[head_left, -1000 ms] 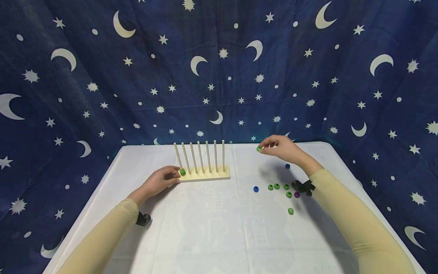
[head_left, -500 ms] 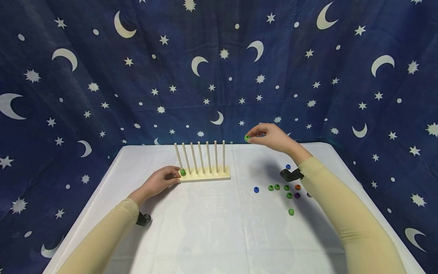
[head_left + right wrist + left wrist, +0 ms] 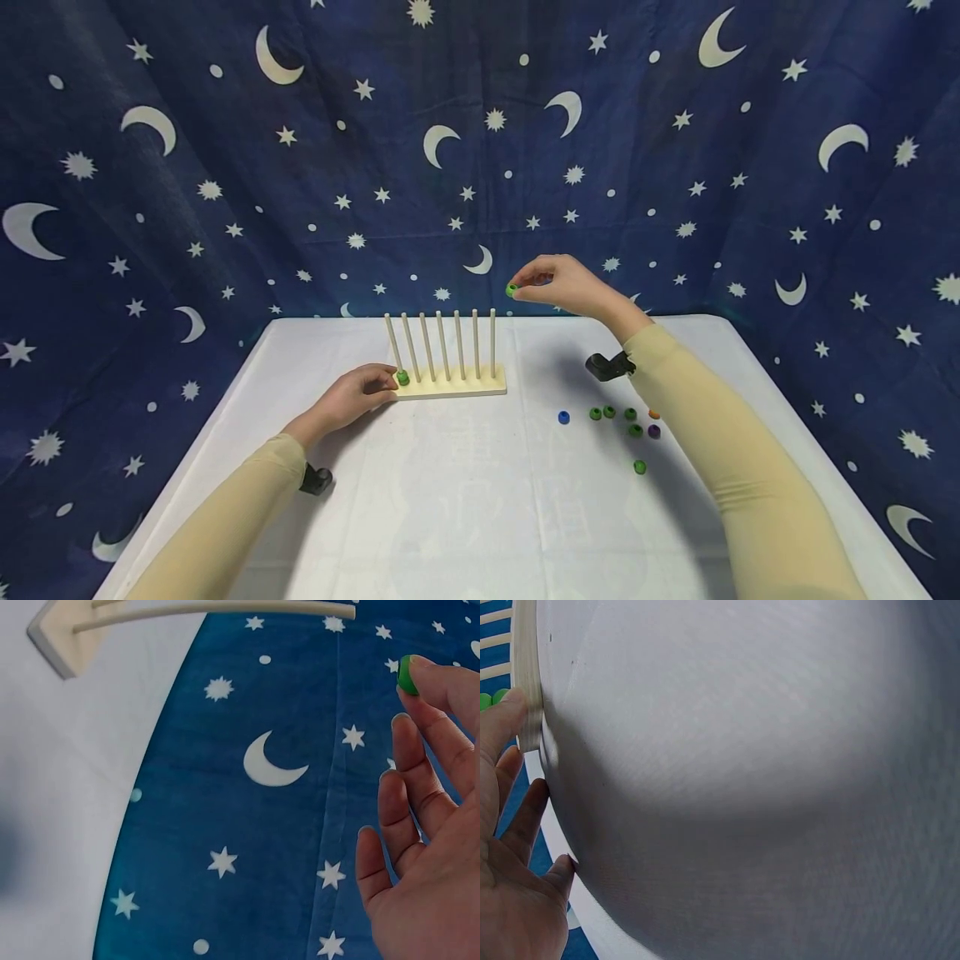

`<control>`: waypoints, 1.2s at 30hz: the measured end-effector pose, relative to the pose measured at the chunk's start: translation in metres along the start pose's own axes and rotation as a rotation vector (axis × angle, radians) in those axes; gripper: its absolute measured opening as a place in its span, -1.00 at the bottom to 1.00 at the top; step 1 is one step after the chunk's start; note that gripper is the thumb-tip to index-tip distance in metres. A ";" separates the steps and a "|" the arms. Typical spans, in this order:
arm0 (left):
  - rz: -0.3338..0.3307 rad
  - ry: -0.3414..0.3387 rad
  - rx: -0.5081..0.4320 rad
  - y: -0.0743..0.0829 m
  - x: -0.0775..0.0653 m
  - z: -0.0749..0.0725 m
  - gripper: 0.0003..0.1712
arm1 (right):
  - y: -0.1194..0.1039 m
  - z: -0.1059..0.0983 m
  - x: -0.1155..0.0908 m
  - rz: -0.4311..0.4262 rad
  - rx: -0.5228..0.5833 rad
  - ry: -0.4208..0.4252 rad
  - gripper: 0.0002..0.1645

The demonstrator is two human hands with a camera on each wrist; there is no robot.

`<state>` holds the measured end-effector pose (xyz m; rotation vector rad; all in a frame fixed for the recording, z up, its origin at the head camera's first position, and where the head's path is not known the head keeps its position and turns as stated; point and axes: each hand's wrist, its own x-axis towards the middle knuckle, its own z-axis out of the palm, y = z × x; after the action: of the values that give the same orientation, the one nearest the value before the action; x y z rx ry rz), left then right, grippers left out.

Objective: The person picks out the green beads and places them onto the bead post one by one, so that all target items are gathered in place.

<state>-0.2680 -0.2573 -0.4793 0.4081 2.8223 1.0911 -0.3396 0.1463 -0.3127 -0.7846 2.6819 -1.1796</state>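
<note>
A wooden peg rack (image 3: 467, 387) with a row of several upright pegs stands on the white table, two green beads (image 3: 402, 377) low on its leftmost peg. My left hand (image 3: 349, 402) holds the left end of its base; in the left wrist view the thumb lies on the base's edge (image 3: 526, 682). Up in the air, to the right of the rack and above peg height, my right hand (image 3: 568, 286) pinches a green bead (image 3: 407, 676) between thumb and index finger. Its other fingers are loosely bent in the right wrist view.
Several loose green beads (image 3: 609, 412) lie on the right side of the white-covered table (image 3: 450, 517), with a blue bead (image 3: 564, 417), a purple bead (image 3: 655, 432) and an orange bead (image 3: 655, 413) partly behind the right sleeve. A dark blue star-patterned cloth (image 3: 375, 167) hangs behind.
My right hand has moved left and upward with the green bead, closer to the rack's right end. My left hand has stayed at the rack's left end.
</note>
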 end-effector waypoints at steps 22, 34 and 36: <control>0.031 0.005 0.009 -0.003 0.000 0.000 -0.91 | -0.046 0.042 0.040 -0.149 0.066 -0.124 -0.71; 0.022 0.017 0.001 -0.002 0.000 0.000 -0.91 | -0.067 0.067 0.059 -0.193 0.057 -0.174 -0.73; 0.028 0.014 -0.007 -0.003 0.000 0.000 -0.92 | -0.070 0.071 0.062 -0.205 0.058 -0.178 -0.74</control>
<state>-0.2681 -0.2592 -0.4814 0.4429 2.8327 1.1129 -0.3424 0.0292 -0.3056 -1.1204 2.4594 -1.1612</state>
